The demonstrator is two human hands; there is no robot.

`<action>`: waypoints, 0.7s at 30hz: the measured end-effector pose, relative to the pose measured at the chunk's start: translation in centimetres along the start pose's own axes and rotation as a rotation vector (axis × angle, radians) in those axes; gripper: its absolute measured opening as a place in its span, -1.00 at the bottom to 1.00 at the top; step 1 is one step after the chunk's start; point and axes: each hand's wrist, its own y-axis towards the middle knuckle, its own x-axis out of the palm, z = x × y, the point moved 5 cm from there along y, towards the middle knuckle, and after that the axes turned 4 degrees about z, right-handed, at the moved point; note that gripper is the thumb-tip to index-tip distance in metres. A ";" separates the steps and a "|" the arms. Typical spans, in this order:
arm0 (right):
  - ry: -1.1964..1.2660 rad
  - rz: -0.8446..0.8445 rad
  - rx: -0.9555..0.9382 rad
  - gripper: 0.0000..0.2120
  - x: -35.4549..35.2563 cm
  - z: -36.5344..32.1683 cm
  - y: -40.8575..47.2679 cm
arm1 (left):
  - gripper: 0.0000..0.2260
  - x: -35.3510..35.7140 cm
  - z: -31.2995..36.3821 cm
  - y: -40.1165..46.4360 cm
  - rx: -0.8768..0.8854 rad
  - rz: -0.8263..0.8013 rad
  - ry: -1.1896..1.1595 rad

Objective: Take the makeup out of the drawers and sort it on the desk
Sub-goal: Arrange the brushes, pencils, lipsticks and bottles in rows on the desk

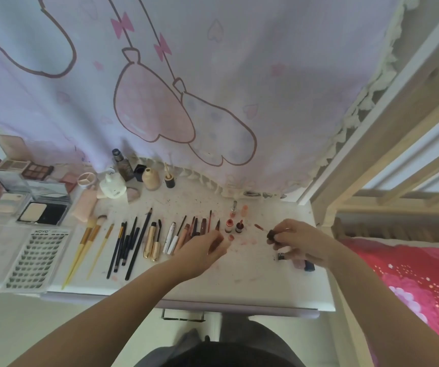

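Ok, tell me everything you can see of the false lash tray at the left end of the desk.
The lash tray is a long clear plastic card with a white backing and rows of dark lashes, and a small printed label at its far end. It lies flat at the desk's front left, beside the yellow-handled brushes. Neither hand touches it.

Behind the desk you see a pale lilac curtain (213, 75) hanging across the full width, printed with pink bows, hearts and outlined cartoon shapes; its scalloped lace hem (205, 181) lies along the desk's back edge. At the right you see a light wooden bed frame (387, 144) with slanted rails, standing just beside the desk's right edge. Below it lies a red bedcover (419, 282) with a pink and white flower pattern. Under the desk's front edge you see a pale floor (41, 329).
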 end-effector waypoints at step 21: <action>-0.590 0.398 -0.401 -0.86 9.6 3.8 4.8 | -0.79 3.0 -1.8 2.6 -0.069 0.336 0.378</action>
